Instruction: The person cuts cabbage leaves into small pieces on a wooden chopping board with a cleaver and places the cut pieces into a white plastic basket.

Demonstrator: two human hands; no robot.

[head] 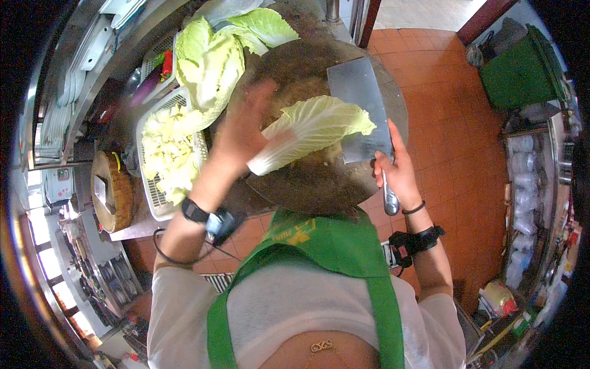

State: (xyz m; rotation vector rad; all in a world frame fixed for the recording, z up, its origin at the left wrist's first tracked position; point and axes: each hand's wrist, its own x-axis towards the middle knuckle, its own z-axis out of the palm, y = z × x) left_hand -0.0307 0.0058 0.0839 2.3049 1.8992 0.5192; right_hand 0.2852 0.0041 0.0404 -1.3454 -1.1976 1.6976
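Observation:
A single napa cabbage leaf point(318, 121) lies over the round wooden chopping block point(295, 193), its pale stem end toward my left. My left hand point(246, 124) is blurred, its fingers spread over the block and its thumb across the leaf near the stem. In my right hand point(398, 173) is the metal handle of a Chinese cleaver point(362, 92). The broad blade lies flat toward the far side, and the leaf's frilly tip overlaps it. Larger cabbage leaves point(209, 69) sit beyond my left hand. Cut cabbage pieces point(168, 147) fill a white plastic basket point(159, 210) at left.
Behind that basket, another one point(161, 87) holds red and green peppers beside a purple vegetable. A second wooden block point(113, 198) with a metal blade on it stands at far left. Red tile floor point(451, 138) spreads right, toward a green bin point(516, 74) and shelving point(523, 207).

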